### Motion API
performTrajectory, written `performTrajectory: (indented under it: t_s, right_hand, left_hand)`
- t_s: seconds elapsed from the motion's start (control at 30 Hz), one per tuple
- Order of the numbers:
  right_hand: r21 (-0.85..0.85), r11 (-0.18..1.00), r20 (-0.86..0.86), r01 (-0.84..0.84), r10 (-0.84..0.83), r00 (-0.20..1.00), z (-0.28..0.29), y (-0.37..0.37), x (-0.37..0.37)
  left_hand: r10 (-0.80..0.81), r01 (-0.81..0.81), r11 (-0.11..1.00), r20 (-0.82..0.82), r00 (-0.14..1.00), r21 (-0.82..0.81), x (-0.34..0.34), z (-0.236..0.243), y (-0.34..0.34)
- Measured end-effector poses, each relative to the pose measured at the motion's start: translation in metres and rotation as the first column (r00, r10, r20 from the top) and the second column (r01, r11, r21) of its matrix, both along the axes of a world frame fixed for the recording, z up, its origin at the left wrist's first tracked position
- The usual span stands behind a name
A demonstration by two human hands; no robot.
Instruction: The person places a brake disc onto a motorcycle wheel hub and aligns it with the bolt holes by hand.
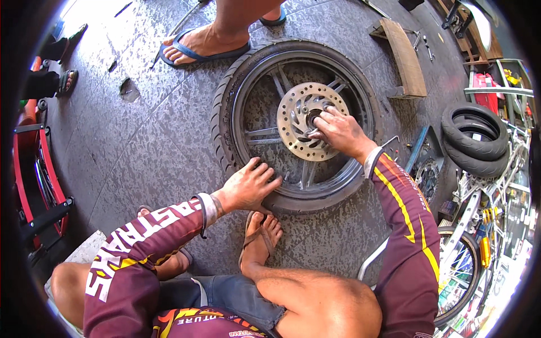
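Note:
A motorcycle wheel lies flat on the floor before me, its black tire (223,127) around a dark spoked rim (264,133). On top of the wheel's middle sits a round, drilled brake disc (313,94). My left hand (251,183) rests on the near left of the tire and rim, fingers spread and holding nothing. Over at the hub (313,117), my right hand (340,132) has its fingers curled in against the dark centre opening. Whatever those fingertips pinch is hidden or too small to name.
Another person's foot in a blue flip-flop (205,48) stands close behind the wheel. A curved wooden stool (401,59) is at the far right, with wrenches (424,46) beyond it. Two stacked tires (474,141) lie to the right. A red metal frame (40,186) stands left.

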State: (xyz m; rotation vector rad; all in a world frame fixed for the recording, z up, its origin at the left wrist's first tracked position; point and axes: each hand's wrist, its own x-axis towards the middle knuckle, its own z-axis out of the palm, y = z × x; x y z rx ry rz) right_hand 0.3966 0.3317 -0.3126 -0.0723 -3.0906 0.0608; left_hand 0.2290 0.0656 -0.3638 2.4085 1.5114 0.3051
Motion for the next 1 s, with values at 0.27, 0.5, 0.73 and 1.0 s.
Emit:
performTrajectory:
  t_s: [0.27,0.5,0.73,1.0]
  right_hand:
    - [-0.028,0.997,-0.041,0.076,-0.077,0.996,-0.005,-0.007,0.002]
    - [-0.080,0.966,-0.068,0.244,-0.250,0.966,-0.014,-0.027,0.005]
    - [-0.157,0.973,0.004,0.168,-0.169,0.986,0.003,-0.015,0.009]
    - [-0.097,0.989,0.000,0.111,-0.111,0.994,0.001,-0.007,0.006]
  left_hand:
    - [0.012,-0.013,1.000,-0.042,0.999,-0.016,-0.002,0.001,-0.002]
    - [0.038,-0.039,0.999,-0.037,0.999,-0.021,-0.002,0.000,-0.008]
    - [0.048,-0.047,0.997,0.020,0.999,-0.062,-0.002,0.004,-0.004]
    - [0.054,-0.053,0.997,0.032,0.998,-0.053,-0.003,0.004,-0.002]
